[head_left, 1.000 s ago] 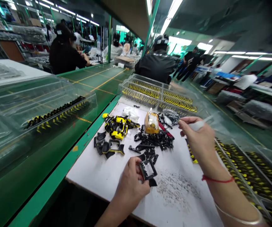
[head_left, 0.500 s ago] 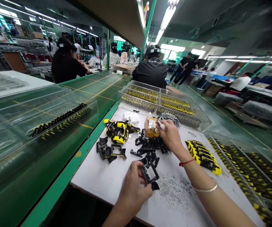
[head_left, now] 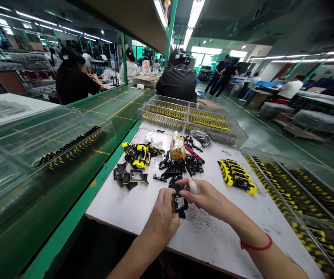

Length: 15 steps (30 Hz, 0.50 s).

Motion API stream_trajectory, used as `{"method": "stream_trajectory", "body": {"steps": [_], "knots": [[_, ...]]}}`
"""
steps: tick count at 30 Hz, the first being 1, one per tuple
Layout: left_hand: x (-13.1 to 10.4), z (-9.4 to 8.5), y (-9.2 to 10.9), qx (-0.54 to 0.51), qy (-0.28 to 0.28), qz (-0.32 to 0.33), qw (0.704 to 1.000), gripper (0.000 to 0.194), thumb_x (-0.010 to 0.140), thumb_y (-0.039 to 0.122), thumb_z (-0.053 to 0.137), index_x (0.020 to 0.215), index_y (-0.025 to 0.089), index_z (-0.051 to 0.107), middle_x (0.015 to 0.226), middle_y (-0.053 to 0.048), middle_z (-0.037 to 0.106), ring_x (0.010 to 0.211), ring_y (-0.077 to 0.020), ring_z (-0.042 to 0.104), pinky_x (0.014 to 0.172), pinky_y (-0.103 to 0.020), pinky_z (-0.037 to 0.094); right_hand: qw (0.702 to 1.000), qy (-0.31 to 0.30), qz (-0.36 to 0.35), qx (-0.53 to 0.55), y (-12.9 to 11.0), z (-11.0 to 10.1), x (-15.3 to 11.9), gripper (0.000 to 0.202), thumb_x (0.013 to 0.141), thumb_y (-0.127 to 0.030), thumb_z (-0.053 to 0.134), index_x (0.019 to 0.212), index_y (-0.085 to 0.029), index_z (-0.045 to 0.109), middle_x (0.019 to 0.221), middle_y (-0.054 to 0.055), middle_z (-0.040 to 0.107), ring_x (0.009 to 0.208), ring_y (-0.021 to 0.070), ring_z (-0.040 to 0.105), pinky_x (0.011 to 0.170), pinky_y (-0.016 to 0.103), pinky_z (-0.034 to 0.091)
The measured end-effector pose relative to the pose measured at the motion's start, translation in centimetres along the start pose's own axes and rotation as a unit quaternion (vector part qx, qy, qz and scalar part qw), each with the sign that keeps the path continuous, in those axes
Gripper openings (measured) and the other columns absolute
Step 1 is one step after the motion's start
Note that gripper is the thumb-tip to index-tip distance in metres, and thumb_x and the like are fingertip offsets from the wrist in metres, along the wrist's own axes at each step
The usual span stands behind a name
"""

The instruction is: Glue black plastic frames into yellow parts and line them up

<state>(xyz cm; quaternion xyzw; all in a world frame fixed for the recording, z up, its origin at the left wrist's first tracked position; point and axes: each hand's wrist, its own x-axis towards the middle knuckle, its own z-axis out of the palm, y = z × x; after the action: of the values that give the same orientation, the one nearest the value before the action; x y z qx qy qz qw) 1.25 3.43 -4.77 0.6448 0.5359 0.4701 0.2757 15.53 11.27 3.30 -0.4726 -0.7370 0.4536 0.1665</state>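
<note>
My left hand (head_left: 162,217) grips a black plastic frame (head_left: 181,205) by its left side, low over the white board (head_left: 120,213). From the right, my right hand (head_left: 203,195) reaches to the frame's upper edge, its fingers closed round a small white bottle (head_left: 194,186). The bottle's tip is hidden by the fingers. Just beyond the hands lies a pile of small black parts (head_left: 174,164), with a yellowish block (head_left: 178,150) behind it. Black and yellow frames (head_left: 140,155) and plain dark frames (head_left: 130,177) sit to the left. Yellow-black pieces (head_left: 236,176) stand in a row at right.
Clear trays of yellow-black parts stand behind the board (head_left: 188,120) and at right (head_left: 295,197). Another tray (head_left: 68,147) rests on the green belt at left. Red-handled pliers (head_left: 194,153) lie behind the pile. A person in black (head_left: 177,79) sits ahead.
My right hand has come from the yellowish block down to the frame, bringing the white bottle. The red-handled tool now shows. The frame has turned slightly in my left hand, and the view has shifted.
</note>
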Motion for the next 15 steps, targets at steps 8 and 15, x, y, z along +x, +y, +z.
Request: {"method": "stream_trajectory", "body": {"steps": [8,15], "knots": [[0.2,-0.6,2.6,0.124,0.025,0.178,0.976,0.074,0.079,-0.006,0.039,0.142,0.026,0.017,0.118,-0.011,0.05,0.111,-0.0213,0.052,0.092,-0.038,0.049,0.98,0.024,-0.011,0.195,0.9,-2.0,-3.1,0.03,0.08,-0.042,0.064,0.093,-0.016,0.059,0.065,-0.002,0.054,0.056,0.0094,0.047,0.049,0.02,0.037],[-0.6,-1.5,3.5,-0.045,0.057,-0.037,0.997,0.045,0.085,0.034,0.057,0.126,0.021,0.043,0.114,-0.01,0.055,0.103,-0.0221,0.056,0.09,-0.038,0.048,0.941,0.121,-0.071,0.307,5.1,-2.3,-5.4,0.029,0.076,-0.043,0.069,0.09,-0.019,0.059,0.065,-0.003,0.055,0.055,0.0085,0.046,0.051,0.021,0.036]]}}
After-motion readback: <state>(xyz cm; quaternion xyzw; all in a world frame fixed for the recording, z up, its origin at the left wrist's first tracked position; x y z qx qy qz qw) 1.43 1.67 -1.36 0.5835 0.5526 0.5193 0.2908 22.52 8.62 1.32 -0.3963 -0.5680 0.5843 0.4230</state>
